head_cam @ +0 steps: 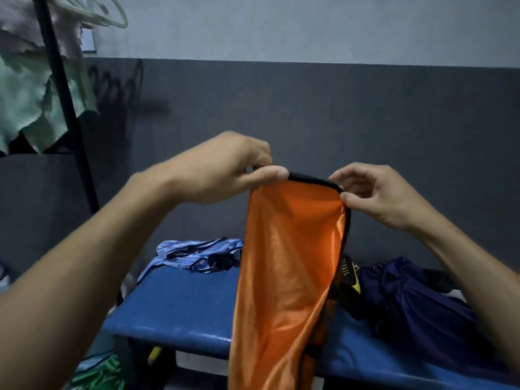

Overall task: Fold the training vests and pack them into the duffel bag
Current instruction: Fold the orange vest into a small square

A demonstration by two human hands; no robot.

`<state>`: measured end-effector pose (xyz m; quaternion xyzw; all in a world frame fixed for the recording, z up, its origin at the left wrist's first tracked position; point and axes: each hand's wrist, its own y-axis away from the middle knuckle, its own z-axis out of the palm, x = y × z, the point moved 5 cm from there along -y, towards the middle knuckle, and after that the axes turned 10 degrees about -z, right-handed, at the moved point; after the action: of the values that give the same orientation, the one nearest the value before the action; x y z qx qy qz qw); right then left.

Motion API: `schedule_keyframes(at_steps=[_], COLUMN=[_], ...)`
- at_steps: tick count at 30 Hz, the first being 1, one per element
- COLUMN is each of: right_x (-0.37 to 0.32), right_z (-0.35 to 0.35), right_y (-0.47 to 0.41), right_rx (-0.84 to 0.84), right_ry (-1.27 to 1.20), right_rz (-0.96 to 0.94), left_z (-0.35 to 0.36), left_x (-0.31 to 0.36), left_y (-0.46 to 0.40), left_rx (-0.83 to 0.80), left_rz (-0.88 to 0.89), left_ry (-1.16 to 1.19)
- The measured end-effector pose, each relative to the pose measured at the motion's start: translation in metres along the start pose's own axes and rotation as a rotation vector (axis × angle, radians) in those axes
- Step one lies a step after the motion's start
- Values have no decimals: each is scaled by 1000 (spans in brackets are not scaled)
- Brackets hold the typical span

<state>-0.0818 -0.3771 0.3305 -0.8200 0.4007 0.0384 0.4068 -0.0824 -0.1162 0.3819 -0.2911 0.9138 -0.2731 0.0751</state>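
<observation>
Two hands hold one orange vest (pixel 284 277) up in front of the camera, above a blue bench (pixel 180 311). L hand (pixel 225 167) pinches the black-trimmed top edge at its left end, thumb and fingers curled over the trim. R hand (pixel 377 192) pinches the same edge at its right end w/ thumb and forefinger; other fingers loosely curled, not on the cloth. Black trim runs approx. straight between both hands, tilted a bit down toward the R. Vest hangs from that edge in a long shiny drape, narrow at the top, wider lower down, its bottom out of frame past the lower edge. It hangs in front of the bench; can't tell if it touches it.

On the bench, behind the vest to the L, lies a crumpled light-blue vest (pixel 197 254) w/ black trim. To the R sits a dark navy bag (pixel 416 302), slumped and wrinkled; whether it's open can't be told. Between the bag and the orange vest, something black w/ yellow marks (pixel 350 274) shows, partly hidden, can't tell what it is.

Top L: black rack pole (pixel 60 88) w/ pale green cloth (pixel 28 102) hanging off it and pale hangers (pixel 95 15) above. Green fabric (pixel 98 372) lies on the floor bottom L, beside the bench leg. Wall behind is grey, lighter above.
</observation>
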Motion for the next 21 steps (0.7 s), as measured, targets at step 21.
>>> schedule_keyframes(at_steps=[21], right_x=[-13], right_z=[25], right_y=[-16], right_rx=[185], right_ry=[-310], right_rz=[153], left_z=[19], left_x=[-64], left_y=[26], left_rx=[-81], left_rz=[-303], left_ry=[-99])
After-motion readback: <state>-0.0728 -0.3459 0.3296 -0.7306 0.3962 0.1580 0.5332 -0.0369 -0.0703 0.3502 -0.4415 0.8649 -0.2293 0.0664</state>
